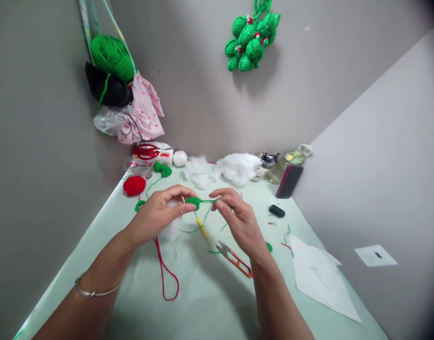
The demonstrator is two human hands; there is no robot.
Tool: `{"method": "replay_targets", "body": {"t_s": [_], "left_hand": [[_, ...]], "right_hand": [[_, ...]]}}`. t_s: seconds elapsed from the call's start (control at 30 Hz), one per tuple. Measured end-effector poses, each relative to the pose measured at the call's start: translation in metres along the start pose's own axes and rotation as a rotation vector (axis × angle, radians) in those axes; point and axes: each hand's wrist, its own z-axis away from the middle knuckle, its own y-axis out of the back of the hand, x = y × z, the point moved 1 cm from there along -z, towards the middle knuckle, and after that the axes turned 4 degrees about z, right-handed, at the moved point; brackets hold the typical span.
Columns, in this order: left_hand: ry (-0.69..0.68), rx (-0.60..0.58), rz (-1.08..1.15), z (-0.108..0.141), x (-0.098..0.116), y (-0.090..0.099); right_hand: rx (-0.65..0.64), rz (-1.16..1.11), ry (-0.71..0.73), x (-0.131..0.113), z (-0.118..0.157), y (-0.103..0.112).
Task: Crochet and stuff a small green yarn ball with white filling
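A small green crocheted piece (pixel 193 203) is pinched between the thumb and fingers of my left hand (pixel 163 208). Two taut strands of green yarn (pixel 207 201) run from it to my right hand (pixel 236 215), whose thumb and forefinger are closed on them. White stuffing (pixel 172 226) is partly hidden beneath my left hand. Under the strands lies a yellow-handled crochet hook (pixel 202 227). A pair of orange thread snips (pixel 235 259) rests just below my right hand. To the left, a looped red cord (pixel 170 283) lies on the table.
Along the back stand white stuffing (pixel 238 168), red scissors (pixel 146 151), a pen cup (pixel 262 170), a bottle (pixel 278 171) and a leaning phone (pixel 289 182). A red yarn ball (pixel 134 186) sits left; a white sheet (pixel 319 274) lies right. Green crocheted pieces (pixel 253 40) hang on the wall.
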Motion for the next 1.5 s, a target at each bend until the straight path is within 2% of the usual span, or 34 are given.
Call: {"method": "replay_targets", "body": {"t_s": [0.07,0.13,0.17,0.23,0.3,0.37,0.47,0.53,0.6,0.67,0.73,0.8,0.83,0.9,0.97,1.07,1.17,1.23,1.3,1.37,1.43,1.5], "left_hand": [[0.008,-0.025,0.003,-0.001,0.000,-0.001],[0.008,-0.046,0.014,-0.001,0.000,-0.004],[0.006,-0.052,0.020,-0.001,0.000,-0.005],[0.013,-0.068,0.035,-0.002,0.001,-0.007],[0.023,-0.095,0.055,-0.001,0.000,-0.007],[0.025,-0.104,0.081,-0.001,-0.001,-0.007],[0.032,-0.103,0.121,-0.001,-0.002,-0.006],[0.048,-0.128,0.139,-0.001,-0.004,-0.005],[0.067,-0.149,0.159,-0.003,-0.006,-0.006],[0.084,-0.090,0.239,-0.005,-0.010,-0.008],[0.091,0.078,0.408,-0.009,-0.015,-0.013],[0.093,0.265,0.592,-0.010,-0.019,-0.020],[0.103,0.315,0.657,-0.010,-0.020,-0.026],[0.151,0.306,0.737,-0.007,-0.019,-0.039],[0.197,0.193,0.792,-0.003,-0.015,-0.052],[0.205,0.011,0.879,0.005,-0.008,-0.066],[0.174,-0.063,0.853,0.010,-0.006,-0.072],[0.148,-0.090,0.731,0.012,-0.009,-0.074],[0.119,-0.076,0.580,0.012,-0.013,-0.076],[0.100,-0.001,0.514,0.009,-0.017,-0.077],[0.077,0.129,0.587,0.004,-0.019,-0.073],[0.076,0.286,0.736,-0.002,-0.021,-0.065]], "right_hand": [[0.123,0.143,0.081,-0.005,0.002,0.004],[0.187,0.177,0.142,-0.010,0.006,0.005],[0.183,0.103,0.156,-0.012,0.007,0.005],[0.126,-0.215,0.119,-0.013,0.009,0.002],[0.069,-0.552,0.001,-0.012,0.009,-0.001],[0.049,-0.668,-0.133,-0.010,0.007,-0.004],[0.027,-0.423,-0.220,-0.009,0.005,-0.006],[-0.070,-0.228,-0.183,-0.009,0.005,-0.006],[-0.191,-0.128,-0.148,-0.009,0.006,-0.006],[-0.239,-0.137,-0.169,-0.008,0.008,-0.006],[-0.261,-0.233,-0.218,-0.007,0.009,-0.007],[-0.356,-0.370,-0.247,-0.009,0.009,-0.012],[-0.411,-0.423,-0.247,-0.010,0.009,-0.016],[-0.447,-0.472,-0.241,-0.010,0.008,-0.023],[-0.358,-0.503,-0.252,-0.007,0.006,-0.027],[-0.138,-0.581,-0.305,0.003,0.002,-0.024],[0.023,-0.612,-0.345,0.009,0.000,-0.018],[0.084,-0.585,-0.321,0.008,-0.002,-0.016],[0.145,-0.527,-0.294,0.005,-0.002,-0.016],[0.215,-0.487,-0.298,0.004,-0.003,-0.017],[0.278,-0.521,-0.315,0.005,-0.002,-0.016],[0.286,-0.624,-0.324,0.007,-0.002,-0.015]]}}
